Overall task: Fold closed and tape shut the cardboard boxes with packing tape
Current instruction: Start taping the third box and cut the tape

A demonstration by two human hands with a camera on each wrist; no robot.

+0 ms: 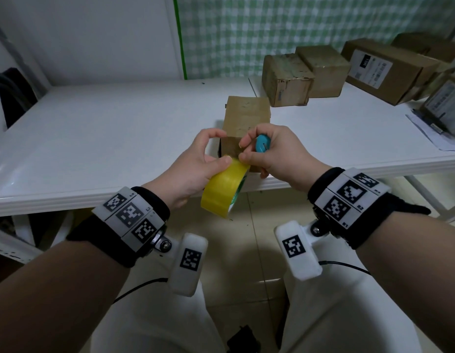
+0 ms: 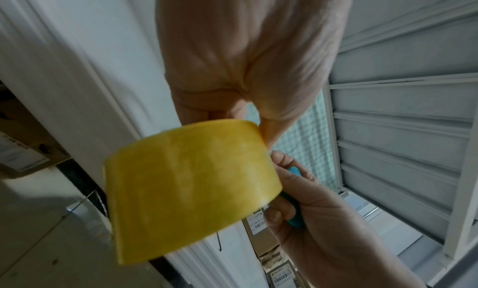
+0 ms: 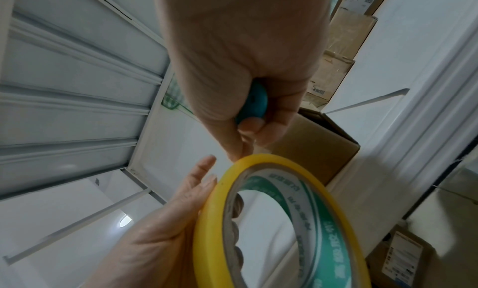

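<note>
My left hand [image 1: 196,164] grips a yellow packing tape roll [image 1: 224,189] in front of the table's near edge, thumb on the roll's top and fingers through its core. My right hand [image 1: 272,151] holds a blue cutter [image 1: 262,145] in its curled fingers, while its thumb and forefinger touch the top of the roll. Just behind both hands a small brown cardboard box [image 1: 246,115] stands on the white table [image 1: 119,123], flaps down. The right wrist view shows the roll [image 3: 209,221], the cutter [image 3: 254,102] and the box [image 3: 315,149]. The roll [image 2: 186,188] fills the left wrist view.
Several more cardboard boxes [image 1: 287,80] stand at the table's back right, some with white labels [image 1: 369,68]. Papers [image 1: 430,131] lie at the right edge. A checked green curtain [image 1: 272,26] hangs behind. A dark object [image 1: 12,95] sits far left.
</note>
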